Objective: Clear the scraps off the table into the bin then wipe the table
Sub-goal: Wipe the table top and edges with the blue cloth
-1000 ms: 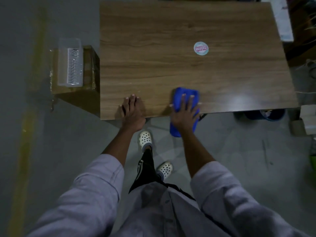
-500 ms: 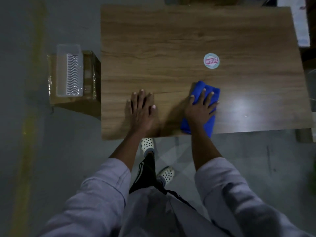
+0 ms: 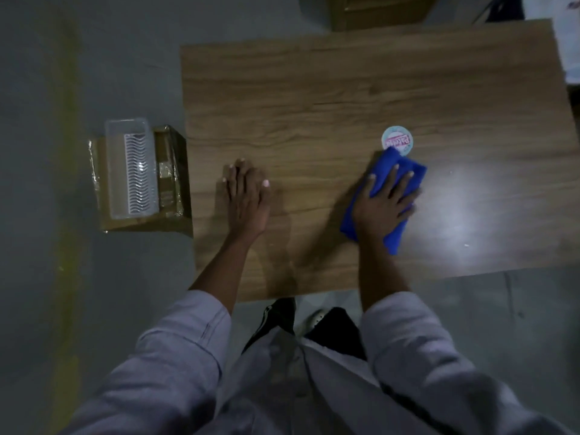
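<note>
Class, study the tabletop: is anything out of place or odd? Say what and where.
One round pink-and-white sticker sits on the table, at the far corner of the blue cloth under the right hand. A tiny white speck lies toward the near right edge. Nothing looks spilled or damaged.

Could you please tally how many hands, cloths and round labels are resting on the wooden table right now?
Hands: 2, the left hand and the right hand
Blue cloth: 1
Round label: 1
Total: 4

cloth (image 3: 385,162) pushed farther in, reaching sticker (image 3: 397,140)
</note>
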{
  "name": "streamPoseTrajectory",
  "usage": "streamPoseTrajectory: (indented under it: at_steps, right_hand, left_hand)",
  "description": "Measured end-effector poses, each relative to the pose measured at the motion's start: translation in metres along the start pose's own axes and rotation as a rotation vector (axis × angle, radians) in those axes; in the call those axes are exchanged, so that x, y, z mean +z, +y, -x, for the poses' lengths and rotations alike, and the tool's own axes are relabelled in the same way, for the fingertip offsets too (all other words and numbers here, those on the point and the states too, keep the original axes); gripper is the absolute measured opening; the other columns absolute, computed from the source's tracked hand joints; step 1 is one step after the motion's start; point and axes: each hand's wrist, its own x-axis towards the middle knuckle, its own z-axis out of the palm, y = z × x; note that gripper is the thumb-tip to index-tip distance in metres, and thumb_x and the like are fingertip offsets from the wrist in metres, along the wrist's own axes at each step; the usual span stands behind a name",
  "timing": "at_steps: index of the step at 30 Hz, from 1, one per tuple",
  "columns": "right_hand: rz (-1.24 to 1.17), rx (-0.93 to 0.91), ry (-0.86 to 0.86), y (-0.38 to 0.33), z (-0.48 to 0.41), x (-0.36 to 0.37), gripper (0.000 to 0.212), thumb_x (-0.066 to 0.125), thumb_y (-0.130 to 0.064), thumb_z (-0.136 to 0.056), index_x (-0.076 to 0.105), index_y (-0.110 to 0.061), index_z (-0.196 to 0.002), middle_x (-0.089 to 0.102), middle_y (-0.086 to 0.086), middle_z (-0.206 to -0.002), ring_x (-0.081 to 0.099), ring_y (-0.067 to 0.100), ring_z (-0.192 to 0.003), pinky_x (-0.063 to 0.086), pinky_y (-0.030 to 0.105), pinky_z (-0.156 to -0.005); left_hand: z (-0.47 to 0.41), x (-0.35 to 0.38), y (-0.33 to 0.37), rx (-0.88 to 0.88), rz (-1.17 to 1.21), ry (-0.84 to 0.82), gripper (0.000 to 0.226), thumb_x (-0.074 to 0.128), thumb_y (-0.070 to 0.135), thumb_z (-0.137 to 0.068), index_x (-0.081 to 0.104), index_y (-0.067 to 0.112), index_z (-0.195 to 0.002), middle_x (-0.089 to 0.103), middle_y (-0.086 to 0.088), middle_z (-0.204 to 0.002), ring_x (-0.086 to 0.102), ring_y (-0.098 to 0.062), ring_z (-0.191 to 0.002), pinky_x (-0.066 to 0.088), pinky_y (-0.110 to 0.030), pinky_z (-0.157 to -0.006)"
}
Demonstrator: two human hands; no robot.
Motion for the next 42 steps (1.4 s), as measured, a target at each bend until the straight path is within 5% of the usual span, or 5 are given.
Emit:
streamPoseTrajectory:
  at_steps: [7, 20, 28, 36, 42]
  right_hand:
    - [0.264, -1.076, -0.252, -0.023, 0.034, 0.028, 0.065, 0.034, -0.057, -0.105, 0.017, -0.035, -0.162, 0.005, -0.007, -0.172, -0.005, 0.027, -0.158, 0.01, 0.055, -0.125]
    - [0.106, -0.349, 0.135, -0.146, -0.14, 0.053, 0.062, 0.023, -0.059, -0.105, 0.017, -0.036, -0.162, 0.009, -0.004, -0.172, 0.001, 0.034, -0.158, 0.007, 0.059, -0.124]
    - [0.233, -1.411, -0.194, -0.162, -0.184, 0.044, 0.062, 0.035, -0.062, -0.103, 0.032, -0.036, -0.158, 0.022, -0.008, -0.168, 0.011, 0.03, -0.158, 0.012, 0.055, -0.125]
    - [0.101, -0.329, 0.136, -0.221, -0.211, 0.05, 0.069, 0.025, -0.068, -0.099, 0.023, -0.036, -0.161, 0.013, -0.005, -0.171, 0.006, 0.035, -0.157, 0.006, 0.057, -0.125]
    - [0.135, -1.043, -0.09, -0.278, -0.135, 0.102, 0.062, 0.047, -0.057, -0.097, 0.045, -0.031, -0.153, 0.036, -0.003, -0.163, 0.024, 0.036, -0.154, 0.011, 0.05, -0.125]
  left_hand:
    - [-0.051, 0.027, 0.033, 0.083, -0.066, 0.004, 0.064, 0.017, 0.047, -0.102, 0.042, 0.015, -0.153, 0.025, -0.008, -0.166, 0.012, -0.032, -0.156, 0.005, -0.048, -0.127]
    - [-0.174, 0.053, 0.049, 0.096, -0.223, 0.283, 0.055, 0.032, 0.037, -0.105, 0.043, 0.012, -0.153, 0.032, -0.01, -0.163, 0.022, -0.032, -0.154, 0.014, -0.05, -0.125]
    - [-0.173, 0.051, 0.058, 0.052, -0.133, 0.395, 0.048, 0.037, 0.014, -0.104, 0.045, -0.002, -0.148, 0.042, -0.016, -0.157, 0.034, -0.032, -0.149, 0.024, -0.049, -0.123]
    - [-0.175, 0.048, 0.063, 0.017, -0.2, 0.328, 0.052, 0.033, 0.02, -0.103, 0.041, 0.003, -0.151, 0.034, -0.012, -0.162, 0.024, -0.027, -0.154, 0.016, -0.045, -0.126]
    - [-0.177, 0.048, 0.058, 0.019, -0.223, 0.291, 0.072, 0.054, 0.022, -0.084, 0.041, -0.007, -0.148, 0.04, -0.024, -0.155, 0.035, -0.039, -0.147, 0.016, -0.044, -0.124]
